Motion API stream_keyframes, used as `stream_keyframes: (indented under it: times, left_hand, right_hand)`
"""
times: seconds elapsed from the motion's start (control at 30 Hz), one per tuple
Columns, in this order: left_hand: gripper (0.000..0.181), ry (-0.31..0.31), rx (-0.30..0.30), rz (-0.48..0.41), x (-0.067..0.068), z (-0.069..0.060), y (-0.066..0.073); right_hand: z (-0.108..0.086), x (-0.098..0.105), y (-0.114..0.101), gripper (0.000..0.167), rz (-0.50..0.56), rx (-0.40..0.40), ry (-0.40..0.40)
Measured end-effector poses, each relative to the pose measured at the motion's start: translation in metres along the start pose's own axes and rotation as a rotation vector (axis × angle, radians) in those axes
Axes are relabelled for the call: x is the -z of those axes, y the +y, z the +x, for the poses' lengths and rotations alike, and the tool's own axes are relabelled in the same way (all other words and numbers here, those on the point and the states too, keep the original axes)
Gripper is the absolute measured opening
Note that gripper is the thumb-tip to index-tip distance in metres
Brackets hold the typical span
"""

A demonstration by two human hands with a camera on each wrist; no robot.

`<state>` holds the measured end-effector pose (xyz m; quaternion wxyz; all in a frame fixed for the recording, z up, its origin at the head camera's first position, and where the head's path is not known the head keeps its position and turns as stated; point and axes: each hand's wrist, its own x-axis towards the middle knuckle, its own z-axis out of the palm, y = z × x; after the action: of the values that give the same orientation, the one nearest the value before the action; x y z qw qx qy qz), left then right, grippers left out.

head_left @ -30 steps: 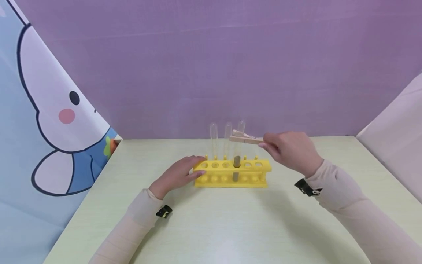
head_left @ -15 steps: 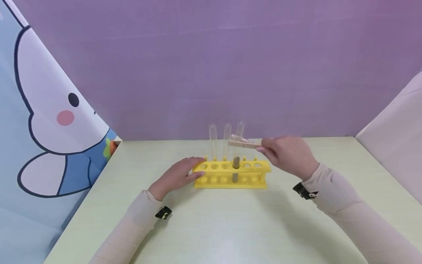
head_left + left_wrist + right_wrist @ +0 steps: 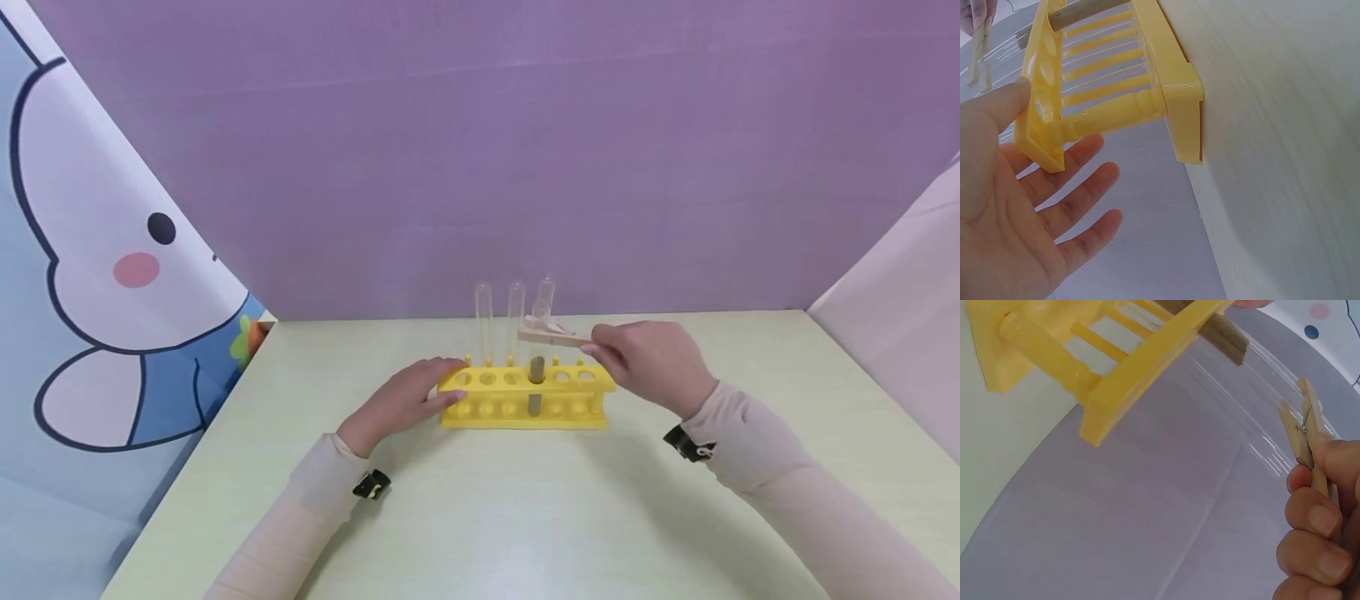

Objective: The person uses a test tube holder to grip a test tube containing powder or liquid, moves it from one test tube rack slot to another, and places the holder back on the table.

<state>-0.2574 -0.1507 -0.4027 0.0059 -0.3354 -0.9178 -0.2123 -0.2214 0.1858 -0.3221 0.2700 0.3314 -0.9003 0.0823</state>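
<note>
A yellow test tube rack [image 3: 525, 423] stands on the table, three glass test tubes [image 3: 483, 308] upside down along its back. My left hand [image 3: 405, 398] grips the rack's left end, thumb and index finger on its top bar, other fingers spread. My right hand [image 3: 651, 362] holds a wooden test tube clamp [image 3: 558, 338] by its handle. The clamp's spread wooden tips are at the rightmost tube [image 3: 546, 293]; whether they touch the glass I cannot tell. Upright in a rack hole stands a wooden rod [image 3: 1088, 12], its lower end out of sight in the left wrist view.
The pale table [image 3: 480, 517] extends in front of the rack and to both sides. Behind it rises a purple cloth backdrop [image 3: 480, 167]. A cartoon-printed cloth [image 3: 90, 333] hangs at the left, a white cloth [image 3: 900, 317] at the right.
My right hand has lowered the test tube clamp along the rightmost tube, down toward the rack. The left hand keeps its hold on the rack.
</note>
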Motion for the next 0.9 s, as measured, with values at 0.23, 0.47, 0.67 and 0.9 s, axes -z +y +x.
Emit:
stream_keyframes:
  times: [0.23,0.47,0.67,0.9]
  left_hand:
    - [0.049,-0.003,0.009,-0.015,-0.001,0.000,0.000]
    - [0.049,-0.003,0.015,-0.012,-0.001,0.000,0.000]
    - [0.049,-0.004,0.015,-0.004,0.001,-0.001,0.002]
    - [0.051,-0.013,0.009,0.001,0.002,-0.001,0.001]
  right_hand:
    - [-0.004,-0.006,0.000,0.035,0.015,-0.016,-0.016]
    - [-0.008,-0.012,0.002,0.034,0.016,-0.022,-0.036]
    - [-0.009,-0.015,0.001,0.030,0.012,-0.019,-0.039]
    - [-0.011,-0.018,0.000,0.032,0.003,-0.028,-0.047]
